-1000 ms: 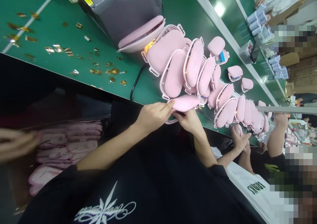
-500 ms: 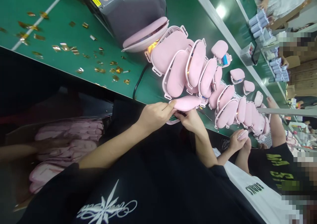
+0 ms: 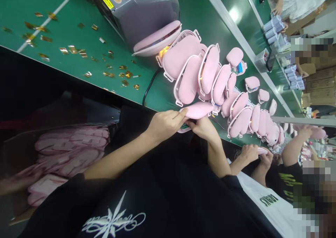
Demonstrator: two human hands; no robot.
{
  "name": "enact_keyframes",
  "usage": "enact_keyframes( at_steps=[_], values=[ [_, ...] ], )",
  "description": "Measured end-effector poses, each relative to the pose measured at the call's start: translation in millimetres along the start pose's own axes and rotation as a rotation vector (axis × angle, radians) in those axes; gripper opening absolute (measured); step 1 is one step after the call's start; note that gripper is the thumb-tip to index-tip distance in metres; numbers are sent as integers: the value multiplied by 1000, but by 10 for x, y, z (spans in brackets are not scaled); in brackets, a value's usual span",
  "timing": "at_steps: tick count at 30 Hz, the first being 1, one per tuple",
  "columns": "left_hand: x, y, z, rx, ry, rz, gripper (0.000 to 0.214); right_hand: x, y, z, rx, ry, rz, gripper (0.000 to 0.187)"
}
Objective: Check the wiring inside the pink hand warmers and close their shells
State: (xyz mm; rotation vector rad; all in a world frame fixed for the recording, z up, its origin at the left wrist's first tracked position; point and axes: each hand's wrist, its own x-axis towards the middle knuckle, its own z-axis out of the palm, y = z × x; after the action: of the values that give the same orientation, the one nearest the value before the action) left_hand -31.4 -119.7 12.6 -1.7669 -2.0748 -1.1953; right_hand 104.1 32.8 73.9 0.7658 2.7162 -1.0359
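Observation:
Both my hands meet at the near edge of the green belt (image 3: 78,27). My left hand (image 3: 164,123) pinches the end of a soft pink pad (image 3: 200,109), fingers closed on it. My right hand (image 3: 202,127) grips the same pink pad from below, over a white frame with a green circuit board (image 3: 183,128). Just beyond the pad lies a long row of pink padded pieces in white frames (image 3: 210,78), overlapping one another along the belt.
A grey machine (image 3: 139,10) stands on the belt with a black cable (image 3: 148,89) running off the edge. Gold foil scraps (image 3: 78,52) litter the belt. A box of pink pads (image 3: 68,150) sits at lower left. Co-workers' hands (image 3: 252,154) work further along.
My hands stay on the pink pad with hardly any movement. The view has shifted slightly. The co-worker's hands further along have moved, one arm lifting a pink piece.

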Motion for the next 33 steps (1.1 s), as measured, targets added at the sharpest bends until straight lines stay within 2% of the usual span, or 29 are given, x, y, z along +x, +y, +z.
enact_keyframes(
  at_steps=[5,11,19,33],
  values=[
    [-10,26,-34,-1,26,20,30,6,-62,-23,-108,-8,-28,16],
    [-12,20,-75,18,22,16,30,-69,-107,19,-153,44,-48,23],
    [9,60,-93,32,64,83,28,-264,-23,275,-183,238,32,11],
    [-6,74,-95,32,74,92,29,-374,115,560,-106,494,58,19]
  ],
)
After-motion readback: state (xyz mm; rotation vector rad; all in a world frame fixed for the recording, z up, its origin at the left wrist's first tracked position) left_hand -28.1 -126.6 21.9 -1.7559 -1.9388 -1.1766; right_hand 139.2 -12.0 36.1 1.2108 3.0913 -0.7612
